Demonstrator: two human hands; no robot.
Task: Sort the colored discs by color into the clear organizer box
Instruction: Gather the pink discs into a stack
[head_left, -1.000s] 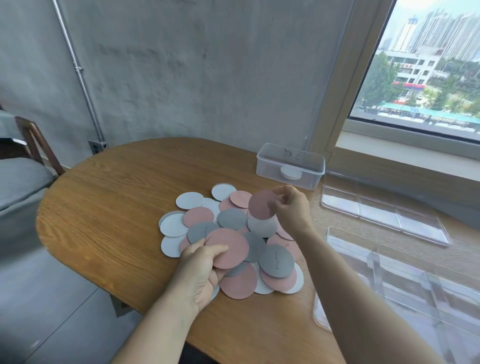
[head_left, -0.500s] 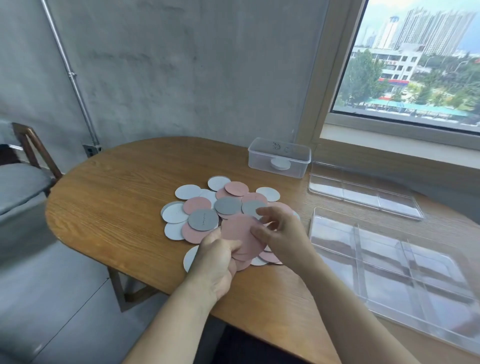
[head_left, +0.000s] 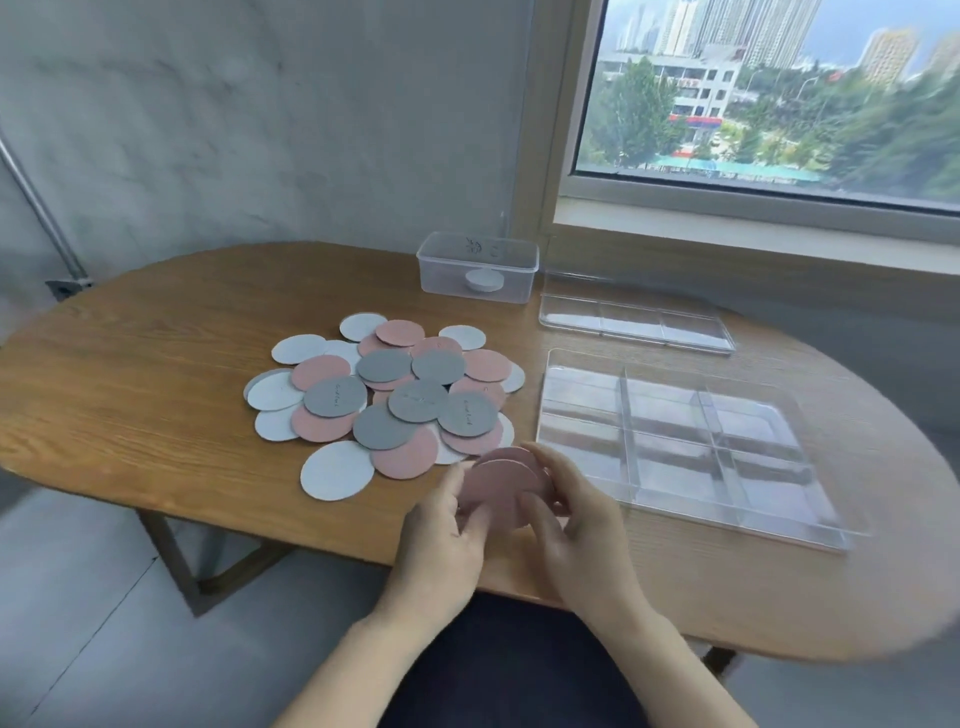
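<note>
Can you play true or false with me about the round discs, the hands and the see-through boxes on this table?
1. The left hand and the right hand both hold pink discs. True.
2. The clear organizer box has grey discs in it. False: no discs show in its compartments.
3. The pile on the table has pink, grey and white discs. True.
4. The small clear container at the back is empty. False: a white round thing sits inside it.
5. The clear organizer box lies to the left of the pile. False: it lies to the right of it.
</note>
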